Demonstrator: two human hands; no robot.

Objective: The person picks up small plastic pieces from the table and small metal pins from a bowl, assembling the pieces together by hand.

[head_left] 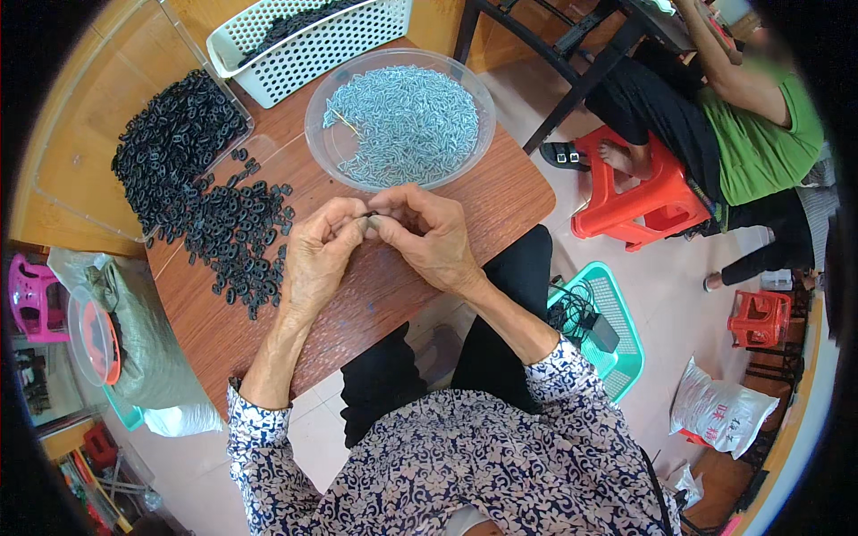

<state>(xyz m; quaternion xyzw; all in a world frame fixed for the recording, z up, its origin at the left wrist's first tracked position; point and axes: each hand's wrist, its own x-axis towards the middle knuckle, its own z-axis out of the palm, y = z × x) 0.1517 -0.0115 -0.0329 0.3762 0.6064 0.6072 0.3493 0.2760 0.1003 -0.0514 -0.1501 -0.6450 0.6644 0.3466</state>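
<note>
Shirt (465, 456) faces the table (514, 192) over tiled floor (657, 295), left hand (317, 250) and right hand (429, 237) pinching a dark piece (369, 215) before a bowl (335, 141).

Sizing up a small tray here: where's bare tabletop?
Bare table: right of the right hand, between clear bowl and right edge; also between left forearm and right forearm. Crowded: left side, black parts; far side, bowl and white basket.

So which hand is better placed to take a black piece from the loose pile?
Probably the left hand: it sits close beside the loose black pieces, while the right hand is farther away. Both pinch a small dark piece.
</note>
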